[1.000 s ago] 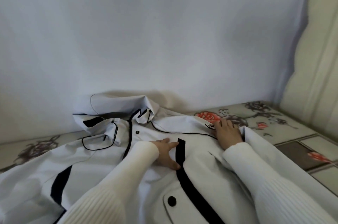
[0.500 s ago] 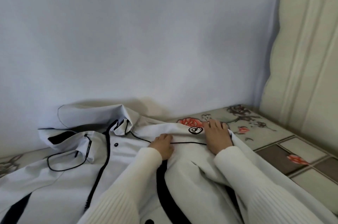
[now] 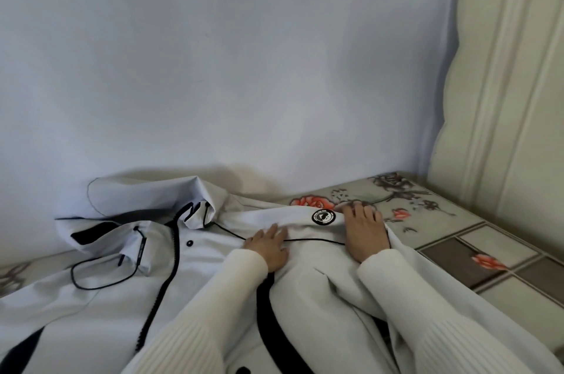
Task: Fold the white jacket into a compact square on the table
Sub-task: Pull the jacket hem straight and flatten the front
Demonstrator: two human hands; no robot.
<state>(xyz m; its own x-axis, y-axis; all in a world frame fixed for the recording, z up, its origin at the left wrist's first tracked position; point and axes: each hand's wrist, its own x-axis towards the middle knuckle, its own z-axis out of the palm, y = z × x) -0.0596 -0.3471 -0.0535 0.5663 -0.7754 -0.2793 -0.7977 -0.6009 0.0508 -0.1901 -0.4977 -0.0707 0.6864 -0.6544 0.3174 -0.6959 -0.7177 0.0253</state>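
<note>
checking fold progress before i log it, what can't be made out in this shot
All in the head view:
- white jacket: hem cut off by the bottom edge; sleeves hide part of its front.
- round badge: lettering too small to read.
- right hand, left hand: palms face down, so any grip underneath is hidden.

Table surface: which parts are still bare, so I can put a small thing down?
Bare table shows only at the right, between the white jacket, the wall and the cream panel; a thin strip shows far left. Elsewhere the jacket covers it, with the left hand and right hand flat on top.
</note>
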